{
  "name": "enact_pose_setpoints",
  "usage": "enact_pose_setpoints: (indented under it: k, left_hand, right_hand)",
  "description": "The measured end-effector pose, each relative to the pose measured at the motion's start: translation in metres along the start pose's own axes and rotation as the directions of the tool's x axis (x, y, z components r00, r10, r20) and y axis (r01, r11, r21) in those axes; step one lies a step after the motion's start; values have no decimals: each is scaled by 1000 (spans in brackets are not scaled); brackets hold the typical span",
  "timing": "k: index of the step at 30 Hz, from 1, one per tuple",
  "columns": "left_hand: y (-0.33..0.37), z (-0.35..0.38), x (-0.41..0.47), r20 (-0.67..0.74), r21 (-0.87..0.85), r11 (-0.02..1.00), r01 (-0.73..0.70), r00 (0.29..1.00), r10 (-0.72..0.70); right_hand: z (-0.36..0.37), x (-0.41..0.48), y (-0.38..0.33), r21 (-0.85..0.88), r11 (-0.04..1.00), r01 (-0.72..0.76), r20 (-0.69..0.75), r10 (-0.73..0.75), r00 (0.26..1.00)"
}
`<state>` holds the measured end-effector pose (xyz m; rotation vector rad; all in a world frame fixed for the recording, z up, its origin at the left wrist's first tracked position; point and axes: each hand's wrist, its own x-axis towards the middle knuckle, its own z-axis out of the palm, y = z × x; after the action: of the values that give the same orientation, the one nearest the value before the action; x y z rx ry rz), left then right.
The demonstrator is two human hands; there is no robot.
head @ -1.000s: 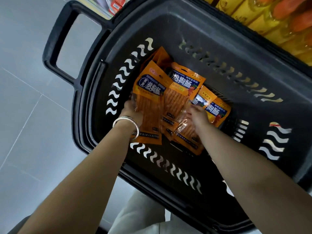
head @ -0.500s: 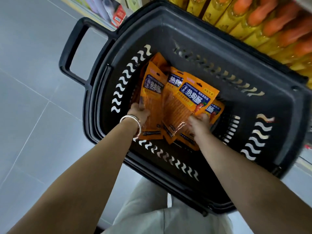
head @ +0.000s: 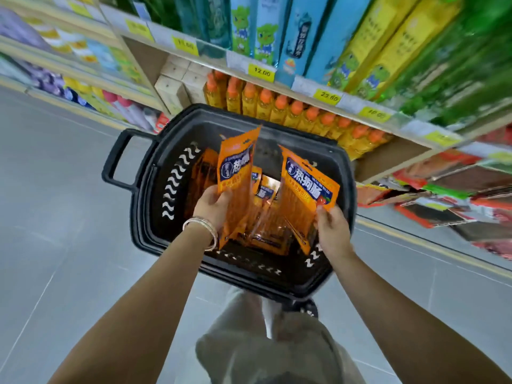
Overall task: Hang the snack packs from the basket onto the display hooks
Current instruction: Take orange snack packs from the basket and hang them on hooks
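My left hand point(head: 213, 204) grips one orange snack pack point(head: 235, 173) upright above the black basket point(head: 343, 189). My right hand point(head: 331, 227) pinches another pack point(head: 304, 189); more packs point(head: 263, 217) lie inside.

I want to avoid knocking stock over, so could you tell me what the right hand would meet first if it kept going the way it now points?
Probably the orange-capped bottles on the shelf beyond the basket's far rim. The right hand, gripping a snack pack, points up and away, though depth is unclear.
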<state>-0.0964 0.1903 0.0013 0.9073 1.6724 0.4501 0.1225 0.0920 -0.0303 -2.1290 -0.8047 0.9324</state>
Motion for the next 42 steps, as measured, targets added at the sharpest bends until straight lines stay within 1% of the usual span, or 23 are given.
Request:
enact_pose_setpoints:
  k: [2,6,8,9,11,14,17,19,22,24,27,30,32,36,39,42]
  left_hand:
    - [7,14,-24,-9,-23,997,-74,997,74]
    - [19,51,-85,-60,-143,972,-184,982,177]
    - [24,67,-107,-105,-118,976,-181,980,169]
    - [27,84,-127,-113,-100,972,-213,973,202]
    - [34,113,-162,-96,-103,948,-300,952,291]
    - [52,165,-218,8,-44,886,-461,887,462]
    - [81,202,-260,103,-114,810,-575,804,585]
    - [104,220,-281,127,-116,786,-607,776,618]
    - [144,237,-307,66,-149,767,-625,767,638]
    - [173,246,-319,71,-165,735,-657,736,674]
    - [214,256,-330,61,-156,662,-733,662,747]
    - [253,267,-336,24,-194,602,-775,610,792]
    - [278,275,-338,-12,-221,575,-788,592,806]
    - [328,293,-336,-66,-271,529,-804,564,823]
    - [362,302,-339,-116,-263,489,-832,530,840]
    - [390,309,-343,-125,-273,447,-852,492,862]
  right_hand:
    - [-29,-13,-9,178,983,52,-50,-44,998]
    - [-104,-46,-6,318,932,174,-195,-116,974]
    - [-129,-56,-1,316,930,187,-214,-122,969]
    - [-157,-68,3,303,930,210,-243,-138,960]
    - [-203,-89,9,253,922,294,-280,-221,934]
    - [-280,-116,19,113,890,441,-402,-365,840]
    - [-343,-128,26,12,872,489,-510,-415,753]
    - [-381,-131,27,-6,865,503,-584,-411,700]
    - [-432,-130,18,-14,849,528,-675,-398,621]
    - [-461,-124,8,39,843,536,-719,-349,601]
    - [-501,-107,-16,109,837,536,-781,-261,568]
    - [-537,-88,-41,138,813,565,-808,-238,539]
    - [-559,-72,-59,142,796,588,-815,-243,527]
    - [-596,-47,-103,172,716,676,-843,-249,478]
    - [-621,-30,-135,184,668,721,-868,-233,438]
    - [-639,-14,-161,221,601,768,-876,-223,427]
